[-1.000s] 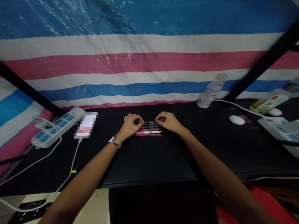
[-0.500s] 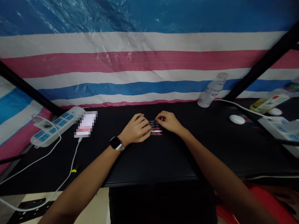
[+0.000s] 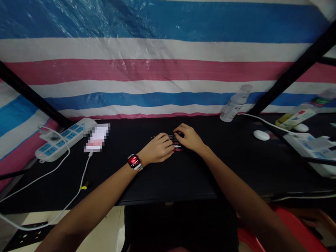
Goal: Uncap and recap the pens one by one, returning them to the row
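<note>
Several pens [image 3: 176, 146] lie side by side in a row on the black table [image 3: 165, 182]; dark ones are at the back, and a white one and a red one are nearer the front. My left hand [image 3: 159, 148] rests across the row, its fingers stretched out over the pens and hiding their middles. A watch [image 3: 134, 161] is on the left wrist. My right hand [image 3: 189, 137] is at the right ends of the rear pens, thumb and fingers curled together. Whatever is between those fingertips is hidden.
On the left are a power strip [image 3: 65, 139], a phone [image 3: 97, 137] on a white cable and a small yellow piece [image 3: 84, 188]. To the right stand a clear bottle [image 3: 234, 104], a white oval object [image 3: 261, 135], a tilted labelled bottle [image 3: 301, 114] and another power strip [image 3: 311, 153].
My left hand has shifted slightly right and lies flatter across the pens. Pen ends now show behind its fingers. The watch face has lit up. My right hand stays at the pens' right ends.
</note>
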`<move>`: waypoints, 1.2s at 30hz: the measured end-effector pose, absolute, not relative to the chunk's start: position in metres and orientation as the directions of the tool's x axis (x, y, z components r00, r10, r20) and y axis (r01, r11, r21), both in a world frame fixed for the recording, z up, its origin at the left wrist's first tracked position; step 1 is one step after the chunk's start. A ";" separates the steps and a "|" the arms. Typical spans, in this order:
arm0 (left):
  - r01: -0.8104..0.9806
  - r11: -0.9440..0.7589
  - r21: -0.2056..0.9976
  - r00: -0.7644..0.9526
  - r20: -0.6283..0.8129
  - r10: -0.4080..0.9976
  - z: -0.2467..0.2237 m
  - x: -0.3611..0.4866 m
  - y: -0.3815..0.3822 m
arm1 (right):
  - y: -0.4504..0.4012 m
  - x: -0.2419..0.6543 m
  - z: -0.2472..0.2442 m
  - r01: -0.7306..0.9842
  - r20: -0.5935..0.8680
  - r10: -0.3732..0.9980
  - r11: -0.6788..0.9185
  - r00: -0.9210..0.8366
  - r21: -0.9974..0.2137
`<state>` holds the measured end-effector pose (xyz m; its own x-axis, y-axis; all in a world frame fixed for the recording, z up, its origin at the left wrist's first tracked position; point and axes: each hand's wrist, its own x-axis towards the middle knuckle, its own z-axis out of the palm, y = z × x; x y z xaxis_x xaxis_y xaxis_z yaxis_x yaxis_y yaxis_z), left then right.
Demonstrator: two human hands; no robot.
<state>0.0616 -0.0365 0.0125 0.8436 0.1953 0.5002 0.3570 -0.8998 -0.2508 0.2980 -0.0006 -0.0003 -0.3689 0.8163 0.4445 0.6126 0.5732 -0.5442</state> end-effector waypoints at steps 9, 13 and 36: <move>0.361 -0.890 -0.278 0.882 0.411 0.230 0.017 0.063 -0.044 | -0.025 0.282 0.027 0.528 0.589 0.684 0.720 -0.430 -0.450; 0.388 -0.884 -0.258 0.877 0.398 0.269 0.019 0.058 -0.052 | -0.050 0.285 0.032 0.528 0.583 0.628 0.769 -0.515 -0.361; 0.525 -0.829 -0.189 0.775 0.509 0.375 0.031 0.038 -0.063 | -0.067 0.302 0.005 0.248 0.299 0.926 0.354 -0.231 -0.902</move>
<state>0.0377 -0.0630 0.0309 0.7749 0.3747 0.5091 0.5255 -0.8295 -0.1893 0.3024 -0.0672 0.0054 -0.2310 0.9257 0.2994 0.2478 0.3536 -0.9020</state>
